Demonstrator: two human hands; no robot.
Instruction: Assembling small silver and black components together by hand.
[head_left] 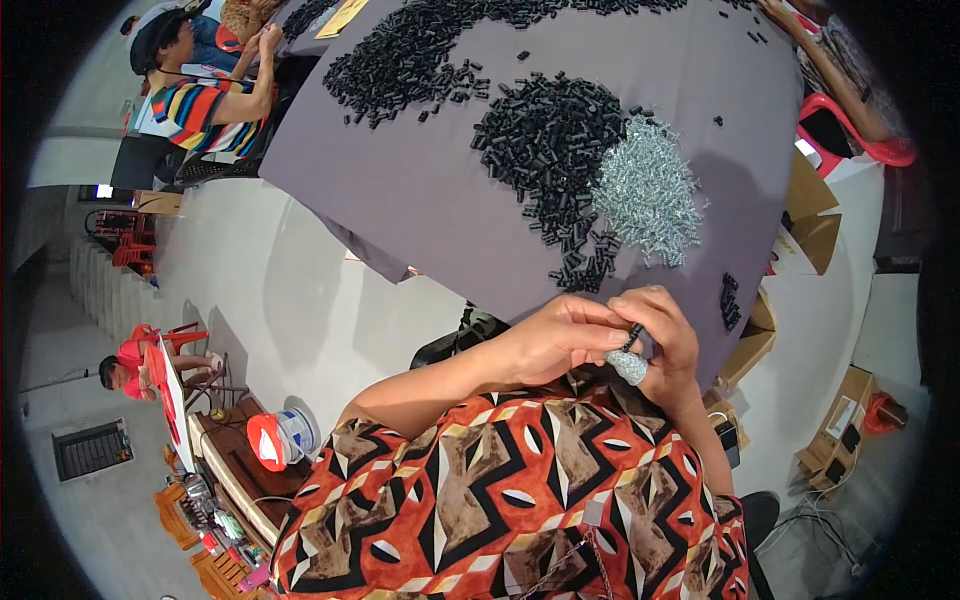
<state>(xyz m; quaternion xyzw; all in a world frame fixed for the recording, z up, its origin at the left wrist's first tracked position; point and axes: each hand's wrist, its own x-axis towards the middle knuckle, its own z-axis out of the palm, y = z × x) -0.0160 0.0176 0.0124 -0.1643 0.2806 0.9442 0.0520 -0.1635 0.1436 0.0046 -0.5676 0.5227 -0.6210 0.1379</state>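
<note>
A person's two bare hands meet at the near edge of a grey table [420,190], seen from above. The left hand [560,335] pinches a small black plastic sleeve [633,336] between fingertips and thumb, fingers drawn narrow around it. The right hand [672,345] curls closed around a cluster of small silvery screws [630,367] (only the bottom of the bundle shows below the fingers), and the sleeve sits just above that cluster, touching or nearly touching it; which, I cannot tell.

Further out on the table, to the right, lies a loose heap of the same silver screws [648,190]. Just left of it and touching it spreads a larger pile of black sleeves [550,135], trailing down toward the hands. A second, wider spread of black sleeves [410,55] lies at the far left of the table.

The person wears an orange, brown and black patterned shirt [520,500]. At the far left another person in a striped shirt [200,105] sits at the table. Cardboard boxes [810,215] stand on the floor to the right.
</note>
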